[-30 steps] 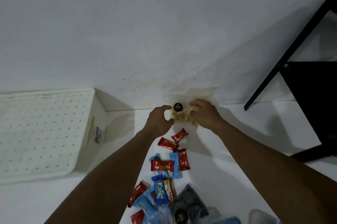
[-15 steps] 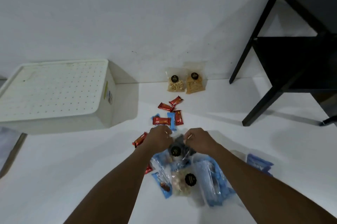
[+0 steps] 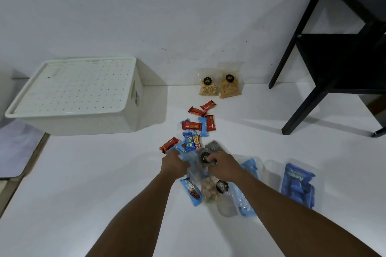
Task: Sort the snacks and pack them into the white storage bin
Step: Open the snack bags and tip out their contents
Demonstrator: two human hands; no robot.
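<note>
While both hands work in the snack pile on the white floor (image 3: 104, 183), the right hand (image 3: 224, 165) grips a dark packet (image 3: 211, 150); whether the left hand (image 3: 174, 162) grasps anything, I cannot tell. Beyond lie red bars (image 3: 192, 125), two clear bags (image 3: 219, 86) by the wall, and the storage bin (image 3: 79, 97) sits upside down at far left.

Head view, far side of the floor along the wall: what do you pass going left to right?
white storage bin → clear bag of pale nuts → clear bag of orange sticks → black table
</note>
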